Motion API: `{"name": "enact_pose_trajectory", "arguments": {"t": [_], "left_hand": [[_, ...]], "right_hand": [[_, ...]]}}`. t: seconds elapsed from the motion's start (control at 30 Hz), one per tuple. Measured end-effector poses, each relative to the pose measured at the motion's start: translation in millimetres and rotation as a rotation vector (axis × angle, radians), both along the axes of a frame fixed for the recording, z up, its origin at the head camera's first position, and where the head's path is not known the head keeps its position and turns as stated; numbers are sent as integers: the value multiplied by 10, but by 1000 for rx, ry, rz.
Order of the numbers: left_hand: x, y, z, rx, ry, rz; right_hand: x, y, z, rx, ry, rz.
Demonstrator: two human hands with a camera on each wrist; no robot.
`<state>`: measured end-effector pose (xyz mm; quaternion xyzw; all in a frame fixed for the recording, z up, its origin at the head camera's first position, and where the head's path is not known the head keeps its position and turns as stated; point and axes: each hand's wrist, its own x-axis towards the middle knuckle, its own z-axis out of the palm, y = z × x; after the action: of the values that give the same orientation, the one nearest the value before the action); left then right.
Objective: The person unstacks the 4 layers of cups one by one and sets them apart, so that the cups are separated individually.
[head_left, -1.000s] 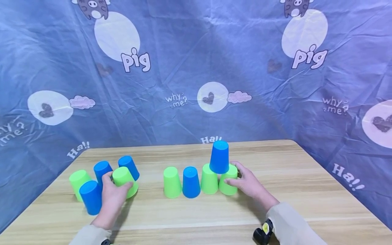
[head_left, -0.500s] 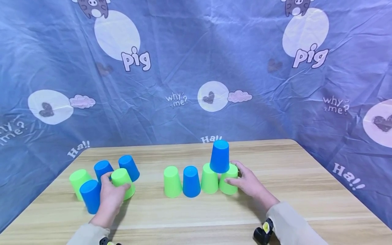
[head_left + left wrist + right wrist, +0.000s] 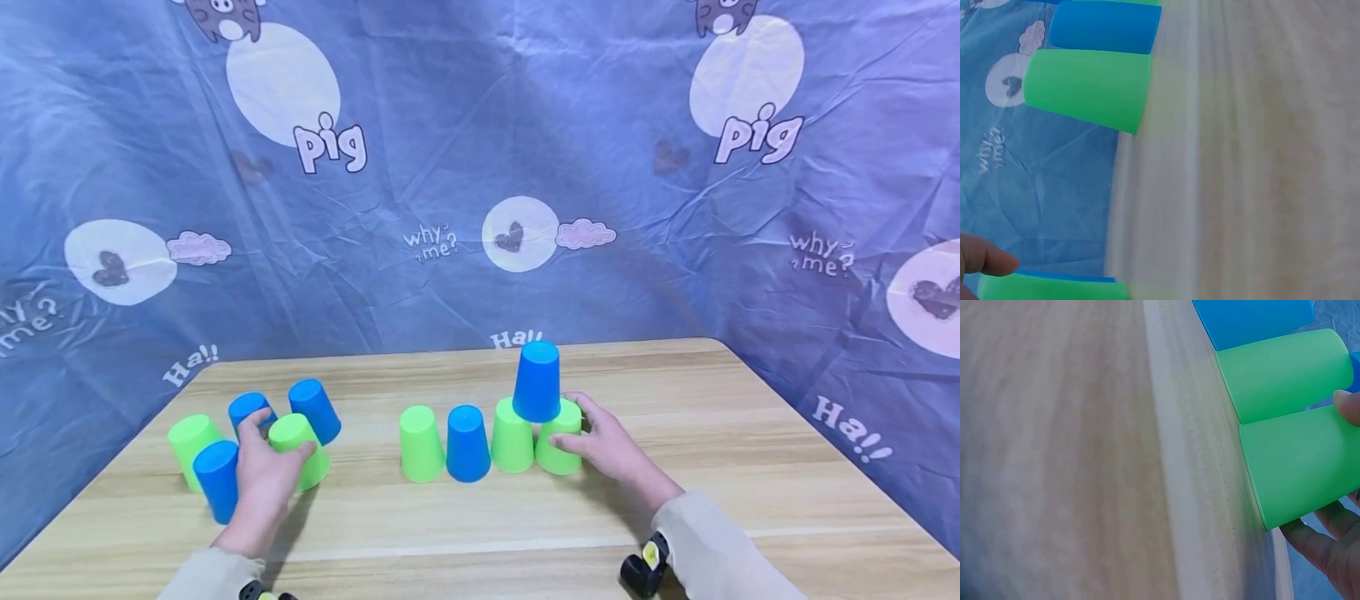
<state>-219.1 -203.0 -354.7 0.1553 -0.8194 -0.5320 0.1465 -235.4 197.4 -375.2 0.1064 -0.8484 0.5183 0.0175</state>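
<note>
On the desk (image 3: 480, 525), lower left of the frame, the left hand (image 3: 262, 475) spreads loosely round a green cup (image 3: 296, 432), forefinger clear of it. Right of centre, the right hand (image 3: 607, 446) grips the end cup (image 3: 557, 454), also green; a blue cup (image 3: 537, 383) straddles it and its green neighbour (image 3: 513, 437). Behind hangs a pig-print cloth (image 3: 450, 300).

In front of the row's blue cup (image 3: 468, 444), bare table (image 3: 465, 525) gives a wide lane. Left of it, past the adjoining green cup (image 3: 422, 444), a passage opens, then a second green cup (image 3: 295, 429), the left hand (image 3: 262, 475) and four crowded cups (image 3: 217, 483) block the way. Right of it, a third green cup (image 3: 512, 442) and the end green cup (image 3: 412, 221) within the right hand (image 3: 611, 446) bar passage, an upper blue cup (image 3: 537, 382) heightening them. Behind it, table reaches toward the curtain (image 3: 420, 325).
</note>
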Motion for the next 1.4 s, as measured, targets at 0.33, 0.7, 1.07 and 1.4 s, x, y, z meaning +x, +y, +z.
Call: {"name": "enact_pose_trajectory", "arguments": {"t": [0.33, 0.7, 1.07, 1.4], "left_hand": [[84, 344, 370, -140, 461, 2], [104, 895, 476, 71, 536, -275], [4, 1406, 453, 191, 470, -437], [-46, 1771, 337, 157, 378, -537]], "right_hand": [[13, 5, -7, 3, -10, -7], [-10, 5, -49, -2, -20, -7], [-10, 2, -44, -8, -16, -14], [-17, 6, -29, -22, -6, 3]]}}
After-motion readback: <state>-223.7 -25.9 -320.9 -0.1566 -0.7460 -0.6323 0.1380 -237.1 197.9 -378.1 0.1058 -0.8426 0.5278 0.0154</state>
